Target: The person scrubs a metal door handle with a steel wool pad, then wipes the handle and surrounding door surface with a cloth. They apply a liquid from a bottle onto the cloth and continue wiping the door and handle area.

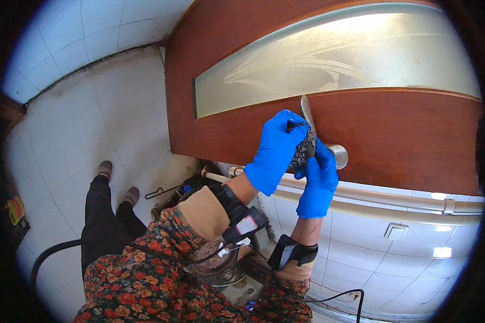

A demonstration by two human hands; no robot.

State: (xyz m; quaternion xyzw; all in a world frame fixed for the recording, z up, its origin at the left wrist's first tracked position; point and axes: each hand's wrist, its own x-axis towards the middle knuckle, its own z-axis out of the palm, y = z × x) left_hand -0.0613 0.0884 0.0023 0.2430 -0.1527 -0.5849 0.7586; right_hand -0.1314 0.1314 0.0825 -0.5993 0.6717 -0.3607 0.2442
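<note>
Both my hands wear blue gloves and work close together at a metal door lever [306, 108]. My left hand [277, 147] pinches a dark, coarse scouring pad [303, 151], probably steel wool, which lies against the side of the lever. Closer to the round metal rose [339, 156], my right hand [319, 179] has its fingers curled about the inner part of the lever, with the thumb beside the pad. The fingers hide part of both pad and lever. The lever belongs to a reddish-brown wooden door [388, 133] with a frosted glass panel [339, 60].
Pale pipes [380, 204] run along the white tiled wall [355, 234], near a wall switch [396, 232]. A bent metal hook [161, 191] and dark clutter [192, 181] lie near the door's foot. Black cables [52, 252] hang about my body. Pale floor tiles [68, 133] surround my feet.
</note>
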